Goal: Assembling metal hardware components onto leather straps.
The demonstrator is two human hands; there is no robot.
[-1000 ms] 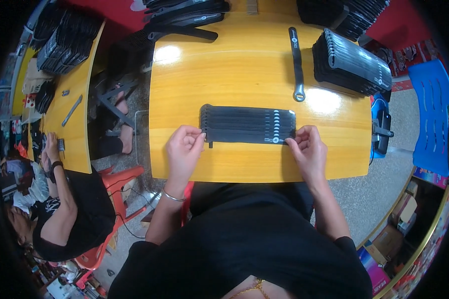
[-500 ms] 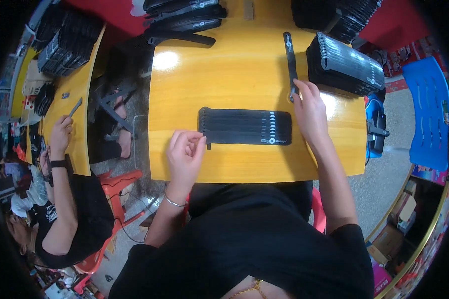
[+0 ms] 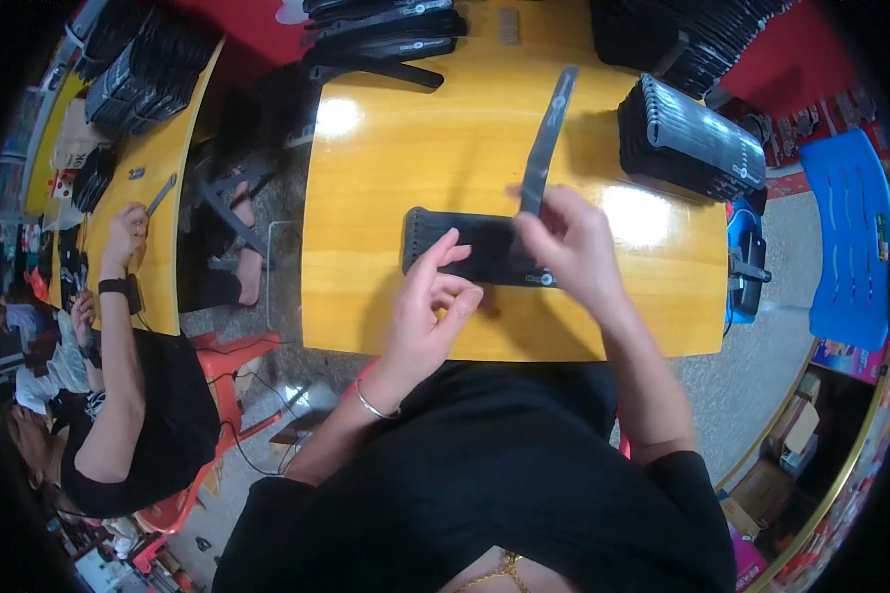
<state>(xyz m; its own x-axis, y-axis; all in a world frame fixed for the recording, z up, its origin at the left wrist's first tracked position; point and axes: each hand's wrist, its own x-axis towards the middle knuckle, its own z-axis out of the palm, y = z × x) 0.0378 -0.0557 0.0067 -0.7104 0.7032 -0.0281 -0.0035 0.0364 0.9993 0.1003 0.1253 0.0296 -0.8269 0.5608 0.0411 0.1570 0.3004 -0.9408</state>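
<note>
Black flat fabric strap [image 3: 546,138], loose, is being pinched in right hand [image 3: 578,255] over already aligned black strap row [image 3: 489,244], left hand [image 3: 425,321] hovering, fingers parted.

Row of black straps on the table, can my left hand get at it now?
Probably yes: your left hand looks empty and is by the near edge of the row of black straps, with nothing visible between. Your right hand, holding a single strap, covers part of the right end.

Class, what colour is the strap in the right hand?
The strap is black: see head view.
</note>
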